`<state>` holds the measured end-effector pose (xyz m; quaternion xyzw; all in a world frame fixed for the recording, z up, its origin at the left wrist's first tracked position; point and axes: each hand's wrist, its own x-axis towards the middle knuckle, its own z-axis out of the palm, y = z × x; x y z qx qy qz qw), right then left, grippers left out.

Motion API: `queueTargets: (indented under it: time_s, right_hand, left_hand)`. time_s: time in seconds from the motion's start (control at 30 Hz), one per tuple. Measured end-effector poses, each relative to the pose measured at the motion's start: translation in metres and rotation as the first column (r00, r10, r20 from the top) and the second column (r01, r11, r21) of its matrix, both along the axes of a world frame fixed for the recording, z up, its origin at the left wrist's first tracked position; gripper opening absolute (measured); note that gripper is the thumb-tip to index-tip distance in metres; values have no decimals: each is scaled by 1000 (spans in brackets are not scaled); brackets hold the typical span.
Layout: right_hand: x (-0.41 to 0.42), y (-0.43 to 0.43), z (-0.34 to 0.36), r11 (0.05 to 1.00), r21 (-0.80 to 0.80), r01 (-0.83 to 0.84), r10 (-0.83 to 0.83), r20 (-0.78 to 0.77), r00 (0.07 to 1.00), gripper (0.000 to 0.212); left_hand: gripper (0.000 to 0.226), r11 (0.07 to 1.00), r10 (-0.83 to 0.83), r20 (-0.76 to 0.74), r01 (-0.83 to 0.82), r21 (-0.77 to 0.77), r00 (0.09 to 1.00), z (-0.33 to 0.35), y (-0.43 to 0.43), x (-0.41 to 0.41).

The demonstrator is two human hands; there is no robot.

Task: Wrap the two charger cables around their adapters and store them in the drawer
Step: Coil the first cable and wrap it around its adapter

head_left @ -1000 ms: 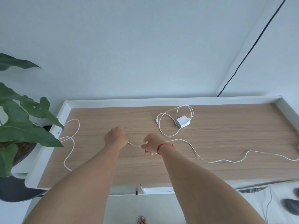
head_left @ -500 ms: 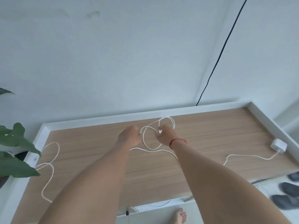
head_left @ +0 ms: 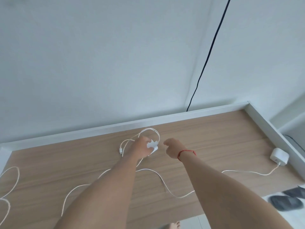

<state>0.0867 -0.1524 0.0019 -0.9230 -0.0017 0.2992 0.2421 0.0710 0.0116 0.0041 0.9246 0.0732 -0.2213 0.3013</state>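
Observation:
A small white adapter [head_left: 152,145] lies near the back of the wooden desk [head_left: 214,138], and its thin white cable [head_left: 149,130] loops around behind it. My left hand [head_left: 141,148] grips this adapter. The cable's plug end [head_left: 121,151] lies just to the left. My right hand [head_left: 173,147] hovers close to the right of the adapter, fingers loosely curled and holding nothing. A second, larger white adapter [head_left: 279,156] sits at the desk's right edge. Its long cable [head_left: 165,184] trails leftward across the desk under my arms. No drawer is visible.
A raised white rim [head_left: 165,119] borders the desk at the back and sides. A black cord [head_left: 208,55] runs down the wall behind. Dark slippers [head_left: 287,202] lie on the floor at the right, and a bare foot [head_left: 175,225] shows below the front edge.
Both hands released the long cable and reached to the back of the desk. My left hand now holds the small adapter. The view has swung right, so the plant is out of sight.

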Motion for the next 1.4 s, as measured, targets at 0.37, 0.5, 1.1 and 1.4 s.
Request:
queueTargets:
  time_s: [0.37,0.5,1.1,1.4]
  right_hand:
    - [27,-8,-32,992,122,23,-16,-57,998,24]
    - [37,3,-23,942,290,170,-150,-91,985,35]
    - [45,-35,63,861,267,434,-497,255,830,22]
    - [20,-35,83,896,160,414,-443,361,821,26]
  left_hand:
    - [56,993,14,5,-14,117,1000,-25,-16,18]
    - [63,971,97,-20,-99,-219,995,-15,-16,29]
    - [31,882,167,190,-233,411,967,80,57,41]
    - [46,925,-124,400,-40,379,908,89,36,35]
